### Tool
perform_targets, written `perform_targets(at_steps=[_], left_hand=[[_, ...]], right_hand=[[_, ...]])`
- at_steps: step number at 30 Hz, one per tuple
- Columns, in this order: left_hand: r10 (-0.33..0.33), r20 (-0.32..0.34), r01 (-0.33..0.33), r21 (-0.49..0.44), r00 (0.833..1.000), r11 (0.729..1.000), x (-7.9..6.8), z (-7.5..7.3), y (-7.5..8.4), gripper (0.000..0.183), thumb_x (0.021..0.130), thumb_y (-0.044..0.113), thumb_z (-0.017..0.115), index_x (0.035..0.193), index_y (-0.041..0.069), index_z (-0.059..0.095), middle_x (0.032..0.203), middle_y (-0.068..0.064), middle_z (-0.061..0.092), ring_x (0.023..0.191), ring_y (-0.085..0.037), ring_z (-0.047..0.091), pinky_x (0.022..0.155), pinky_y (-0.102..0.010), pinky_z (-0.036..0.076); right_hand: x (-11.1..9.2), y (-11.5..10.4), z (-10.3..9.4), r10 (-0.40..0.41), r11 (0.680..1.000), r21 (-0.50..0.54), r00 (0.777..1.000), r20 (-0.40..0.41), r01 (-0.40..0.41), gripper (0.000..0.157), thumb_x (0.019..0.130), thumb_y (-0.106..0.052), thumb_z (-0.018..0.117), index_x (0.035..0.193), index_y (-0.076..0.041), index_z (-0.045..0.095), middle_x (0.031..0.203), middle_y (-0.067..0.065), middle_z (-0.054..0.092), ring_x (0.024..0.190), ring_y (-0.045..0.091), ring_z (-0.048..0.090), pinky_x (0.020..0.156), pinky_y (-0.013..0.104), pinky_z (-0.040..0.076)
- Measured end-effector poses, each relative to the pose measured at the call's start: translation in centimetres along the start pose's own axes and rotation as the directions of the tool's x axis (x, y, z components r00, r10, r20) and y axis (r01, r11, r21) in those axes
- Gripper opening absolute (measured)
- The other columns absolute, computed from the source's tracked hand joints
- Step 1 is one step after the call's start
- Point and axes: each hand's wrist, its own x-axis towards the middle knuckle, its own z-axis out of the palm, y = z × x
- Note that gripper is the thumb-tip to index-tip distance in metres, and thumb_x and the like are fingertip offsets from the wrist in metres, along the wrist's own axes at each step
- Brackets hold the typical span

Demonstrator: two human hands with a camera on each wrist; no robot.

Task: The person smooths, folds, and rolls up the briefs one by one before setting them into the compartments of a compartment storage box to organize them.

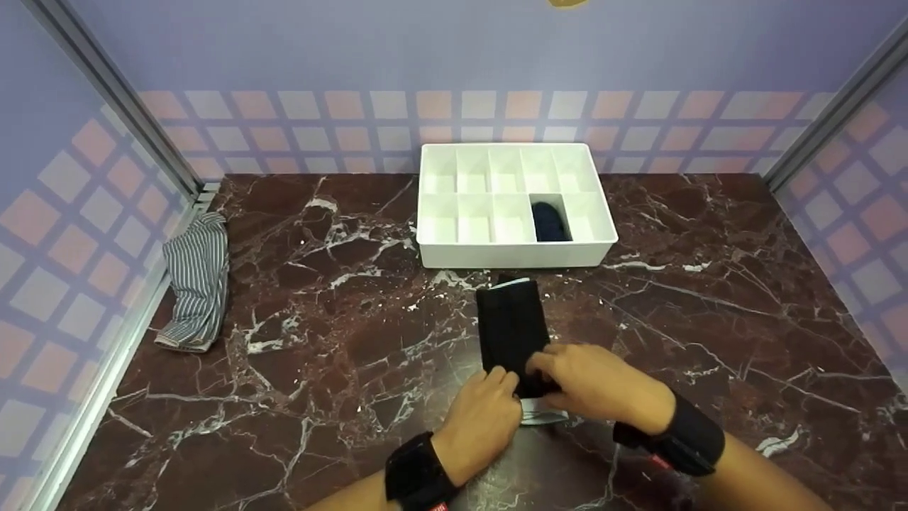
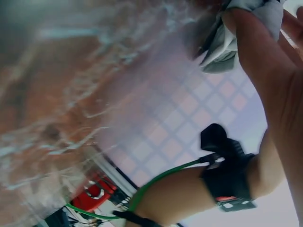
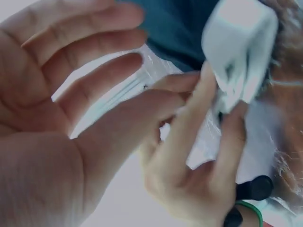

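Note:
A black sock [image 1: 509, 323] lies lengthwise on the table in front of me, its light inner side showing at the near end. My left hand [image 1: 481, 419] pinches that near end; in the left wrist view the pale grey fabric [image 2: 221, 56] sits between thumb and fingers. Over the sock's right side is my right hand [image 1: 596, 382]. In the right wrist view my right hand's fingers [image 3: 102, 78] are fairly straight, and its thumb reaches towards the left hand's fingers without visibly gripping the folded pale end [image 3: 241, 45].
A white divided box [image 1: 518, 255] stands at the back against the tiled-pattern wall, a dark blue rolled bundle [image 1: 546, 221] in one front compartment. Grey-and-white striped socks [image 1: 195, 280] lie at the left beside the side wall. The table [image 1: 340, 319] is dark red marble pattern.

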Motion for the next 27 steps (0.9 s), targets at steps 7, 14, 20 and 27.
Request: perform_targets(at_steps=[7,14,20,27], left_hand=[[-0.092,0.135,0.109,-0.121,0.986,0.987,0.5,-0.4,-0.9,0.010,0.074,0.025,0.067,0.069,0.016,0.068,0.070,0.000,0.061,0.066,-0.018,0.053,0.062,-0.029,0.044],[-0.181,0.161,0.223,-0.300,0.970,0.928,0.8,-0.7,-1.8,0.007,0.071,0.014,0.061,0.070,0.013,0.054,0.057,0.000,0.055,0.053,-0.019,0.054,0.049,-0.033,0.044],[-0.239,0.248,0.328,-0.434,0.939,0.839,1.0,-0.8,-3.0,0.007,0.073,0.011,0.060,0.069,0.015,0.064,0.062,0.003,0.058,0.056,-0.018,0.058,0.046,-0.031,0.044],[-0.281,0.220,0.355,-0.475,0.934,0.805,1.1,0.1,-3.5,0.009,0.077,0.014,0.065,0.080,0.013,0.074,0.075,0.004,0.056,0.065,-0.014,0.058,0.057,-0.025,0.047]], right_hand=[[-0.6,-0.2,1.8,-0.031,0.999,0.018,0.999,0.038,0.030,0.040,0.064,-0.041,0.080,0.089,-0.016,0.060,0.076,-0.009,0.047,0.059,0.007,0.047,0.050,0.026,0.041],[-0.6,0.4,2.7,-0.062,0.996,0.060,0.997,-0.045,0.065,0.021,0.071,-0.016,0.076,0.076,-0.016,0.055,0.071,-0.009,0.045,0.057,0.006,0.043,0.048,0.024,0.037],[-0.1,0.5,2.7,-0.042,0.996,0.081,0.997,-0.060,0.047,0.026,0.070,-0.029,0.079,0.081,-0.019,0.057,0.075,-0.008,0.050,0.060,0.007,0.047,0.052,0.025,0.041],[0.3,0.6,3.3,-0.012,0.993,0.115,0.993,-0.114,0.025,0.016,0.077,-0.019,0.073,0.090,-0.017,0.063,0.082,-0.006,0.061,0.068,0.011,0.058,0.060,0.029,0.049]])
